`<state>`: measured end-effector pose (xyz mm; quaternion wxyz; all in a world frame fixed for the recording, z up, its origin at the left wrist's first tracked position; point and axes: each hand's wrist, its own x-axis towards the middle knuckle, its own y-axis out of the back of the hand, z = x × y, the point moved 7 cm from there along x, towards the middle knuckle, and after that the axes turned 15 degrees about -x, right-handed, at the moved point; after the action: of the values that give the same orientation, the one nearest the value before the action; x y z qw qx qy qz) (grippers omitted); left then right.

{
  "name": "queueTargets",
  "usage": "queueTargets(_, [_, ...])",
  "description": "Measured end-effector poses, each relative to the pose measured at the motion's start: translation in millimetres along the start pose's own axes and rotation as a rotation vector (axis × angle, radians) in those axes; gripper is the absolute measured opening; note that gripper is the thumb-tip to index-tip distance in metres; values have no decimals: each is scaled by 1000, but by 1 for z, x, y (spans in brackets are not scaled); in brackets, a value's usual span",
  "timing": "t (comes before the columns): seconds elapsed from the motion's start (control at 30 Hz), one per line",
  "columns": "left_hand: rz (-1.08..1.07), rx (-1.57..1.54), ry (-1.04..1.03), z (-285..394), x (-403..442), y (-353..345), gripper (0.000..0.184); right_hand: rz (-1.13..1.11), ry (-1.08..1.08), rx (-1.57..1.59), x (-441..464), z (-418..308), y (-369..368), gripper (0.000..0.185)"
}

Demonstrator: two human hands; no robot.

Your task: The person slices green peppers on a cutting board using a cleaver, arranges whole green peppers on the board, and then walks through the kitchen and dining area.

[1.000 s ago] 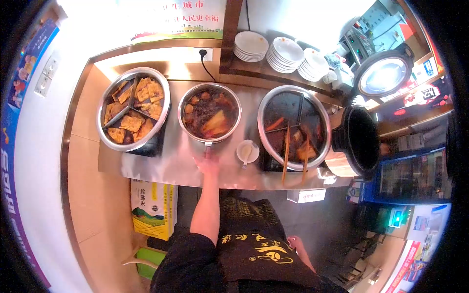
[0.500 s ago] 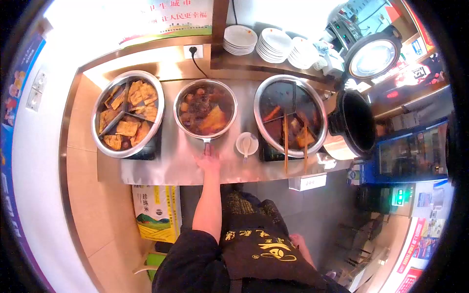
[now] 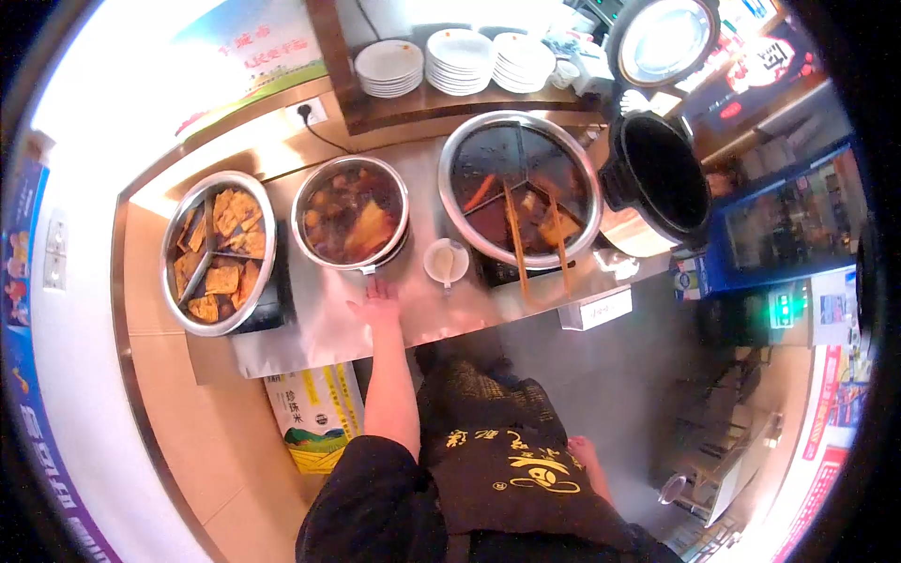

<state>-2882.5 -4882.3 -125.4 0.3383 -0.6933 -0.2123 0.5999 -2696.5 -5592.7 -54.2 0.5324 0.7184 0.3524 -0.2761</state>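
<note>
My left hand (image 3: 378, 305) is stretched forward over the steel counter with its thumb and fingers apart. Its fingertips lie just below the front of a round steel pot (image 3: 405, 220), near the handle mount; the handle itself does not show clearly. Dark broth with brown pieces and a large yellowish piece fills the pot. Right of my left hand, a white spoon lies in a small white dish (image 3: 435, 271). My right hand (image 3: 584, 455) hangs low beside my dark apron (image 3: 497, 469), away from the counter; its fingers are too small to make out.
A divided pot of tofu-like slices (image 3: 171, 305) stands left. Another divided pot (image 3: 594, 225) at right has two chopsticks (image 3: 515, 239) across its rim. Plates (image 3: 389, 62) are stacked behind. An open black cooker (image 3: 666, 178) stands far right; a rice bag (image 3: 314, 422) sits below.
The view has turned and shifted, so the pots sit lower at left and higher at right. My left hand's fingers now look more spread below the middle pot. My right hand stays low.
</note>
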Motion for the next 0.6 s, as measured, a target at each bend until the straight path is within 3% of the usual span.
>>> queueTargets(0.13, [-49,-9,-6,-2,-7,-11,97,-26,-21,116,-17,17,10,26])
queueTargets(0.2, [-1026,29,469,22,56,19,99,21,31,118,-29,27,24,26])
queueTargets(0.27, [-1138,119,483,9,38,2,101,-21,-88,308,-30,60,29,23])
queueTargets(0.3, [-744,100,306,2,39,-9,102,-46,-146,403,-30,76,33,22])
queueTargets(0.37, [42,95,-89,-4,-12,-17,104,-43,-138,248,-37,111,55,21])
queueTargets(0.43, [48,225,-161,-10,-14,-2,104,-53,-218,389,-39,162,78,19])
queueTargets(0.47, [30,278,-201,-4,-6,-16,104,-33,-145,472,-34,195,81,18])
queueTargets(0.53, [67,241,-287,-15,-12,-28,106,7,-295,453,-26,277,91,14])
queueTargets(0.6, [30,243,-322,-2,-21,-26,107,34,-226,83,-40,288,134,12])
